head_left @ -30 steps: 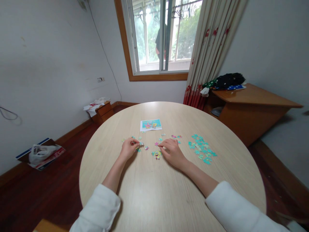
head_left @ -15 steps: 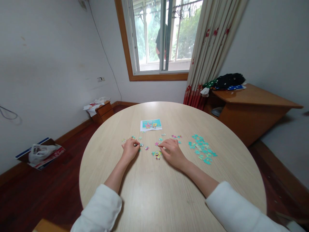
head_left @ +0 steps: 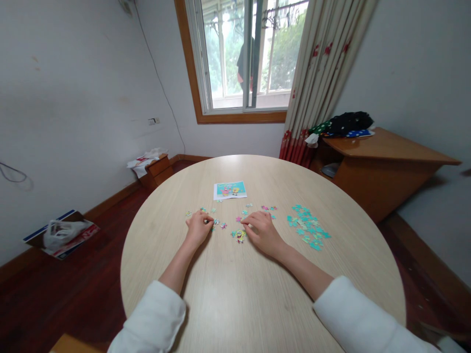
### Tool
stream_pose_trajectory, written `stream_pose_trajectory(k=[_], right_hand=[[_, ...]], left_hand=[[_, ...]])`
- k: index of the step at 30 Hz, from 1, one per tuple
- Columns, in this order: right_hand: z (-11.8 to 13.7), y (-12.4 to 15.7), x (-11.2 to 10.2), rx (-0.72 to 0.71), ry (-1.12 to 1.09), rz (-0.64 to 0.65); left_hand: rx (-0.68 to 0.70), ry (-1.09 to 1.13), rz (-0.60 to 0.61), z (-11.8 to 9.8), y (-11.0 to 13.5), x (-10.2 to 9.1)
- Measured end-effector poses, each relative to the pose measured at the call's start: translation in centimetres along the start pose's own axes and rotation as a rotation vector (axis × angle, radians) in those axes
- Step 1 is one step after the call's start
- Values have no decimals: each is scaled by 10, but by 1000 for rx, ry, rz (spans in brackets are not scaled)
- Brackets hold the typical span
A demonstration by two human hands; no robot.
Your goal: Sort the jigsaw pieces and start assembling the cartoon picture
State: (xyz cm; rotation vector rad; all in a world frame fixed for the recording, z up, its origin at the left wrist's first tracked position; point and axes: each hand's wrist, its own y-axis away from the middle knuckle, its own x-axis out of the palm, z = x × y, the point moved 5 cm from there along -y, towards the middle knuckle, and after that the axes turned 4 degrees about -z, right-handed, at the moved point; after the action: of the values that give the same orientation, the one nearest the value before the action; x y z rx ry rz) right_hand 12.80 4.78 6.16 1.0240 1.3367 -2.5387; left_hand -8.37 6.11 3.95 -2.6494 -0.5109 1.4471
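My left hand (head_left: 199,227) rests on the table with its fingers curled, and a small jigsaw puzzle piece (head_left: 206,221) seems pinched between thumb and forefinger. Just right of it lie loose patterned pieces (head_left: 223,225). My right hand (head_left: 262,231) is closed in a loose pinch above the table, beside a pink piece (head_left: 238,219); whatever its fingertips hold is too small to make out. Below those fingertips sits a small joined cluster with a yellow cartoon face (head_left: 240,235). Behind both hands lies a picture sheet (head_left: 231,190) showing a pink and a yellow character.
A pile of turquoise and green puzzle pieces (head_left: 309,225) spreads to the right of my right hand. More pink pieces (head_left: 268,208) lie behind it. Everything is on a round wooden table (head_left: 228,304). A brown desk (head_left: 390,152) with cloths stands at the right.
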Motion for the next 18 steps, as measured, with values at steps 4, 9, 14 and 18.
stream_pose_trajectory(k=[4, 9, 14, 18], right_hand=[[-1, -1, -1, 16, 1, 7], [-4, 0, -1, 27, 6, 14], [-5, 0, -1, 20, 19, 18], [-7, 0, 0, 35, 32, 20]], left_hand=[[-6, 13, -3, 0, 0, 0], [-19, 25, -11, 4, -2, 3], [-18, 39, -4, 4, -2, 4], [-27, 55, -46, 8, -4, 0]])
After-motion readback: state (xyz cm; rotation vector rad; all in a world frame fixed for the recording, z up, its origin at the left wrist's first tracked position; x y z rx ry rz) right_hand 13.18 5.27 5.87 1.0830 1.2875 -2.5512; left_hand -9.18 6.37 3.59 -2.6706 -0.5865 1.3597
